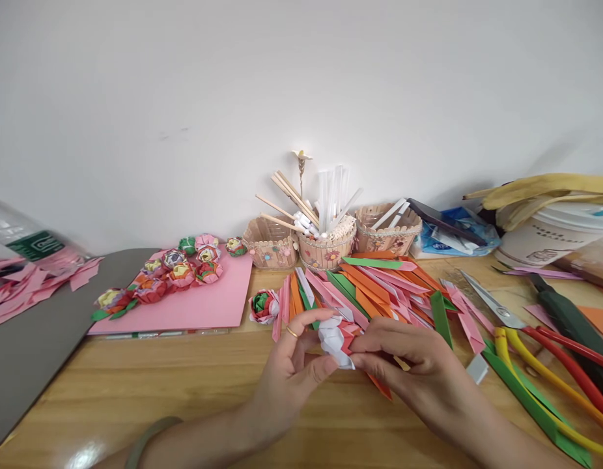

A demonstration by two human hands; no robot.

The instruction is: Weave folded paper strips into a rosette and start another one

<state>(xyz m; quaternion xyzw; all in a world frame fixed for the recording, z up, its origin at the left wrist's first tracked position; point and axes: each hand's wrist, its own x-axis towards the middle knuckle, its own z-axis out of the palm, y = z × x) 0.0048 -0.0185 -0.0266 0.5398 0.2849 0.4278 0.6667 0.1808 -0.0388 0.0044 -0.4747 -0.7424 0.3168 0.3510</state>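
A small folded paper flower (333, 339), white on its left side and red-orange on its right, is held between both hands above the wooden table. My left hand (294, 368) grips its white side, the index finger over the top and the thumb beneath. With thumb and fingertips, my right hand (409, 365) pinches the red-orange side. Right behind the hands lies a pile of folded paper strips (364, 286) in pink, orange, green and white. A finished-looking paper flower (265, 305) with a green centre sits left of the pile.
Several paper flowers (182, 270) rest on pink paper (198, 312) at left. Scissors (514, 319) with yellow and red handles lie at right, near a white tub (540, 234). Three decorated baskets (327, 251) stand by the wall, one holding sticks. A plastic bottle (32, 238) lies far left.
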